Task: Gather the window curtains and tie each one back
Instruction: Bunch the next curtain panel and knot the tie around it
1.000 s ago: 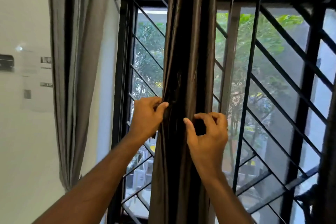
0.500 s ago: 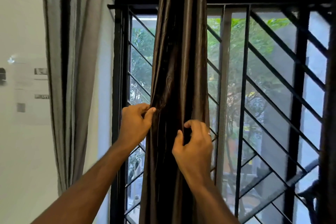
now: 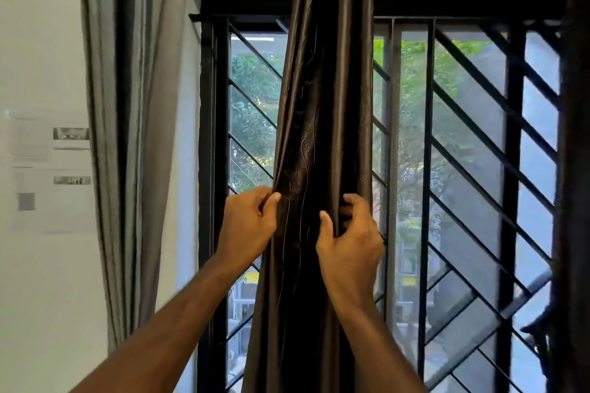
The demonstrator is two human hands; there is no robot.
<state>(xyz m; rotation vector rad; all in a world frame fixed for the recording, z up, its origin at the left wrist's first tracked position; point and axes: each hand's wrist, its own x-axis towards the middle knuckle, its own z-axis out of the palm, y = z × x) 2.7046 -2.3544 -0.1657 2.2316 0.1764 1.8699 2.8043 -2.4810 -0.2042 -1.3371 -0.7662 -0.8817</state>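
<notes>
Both hands grip the brown curtain (image 3: pixel 322 105), hanging bunched before the window grille (image 3: pixel 463 169): my left hand (image 3: pixel 247 225) pinches its left edge, my right hand (image 3: pixel 351 242) clasps the right folds.

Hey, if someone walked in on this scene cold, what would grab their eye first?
Most likely the dark brown curtain, bunched into a narrow column down the middle of the window, with the left hand pinching its left edge and the right hand closed on its right folds. Behind it, the black window grille with slanted bars stands out against green trees. A grey curtain hangs loose on the left wall.
</notes>
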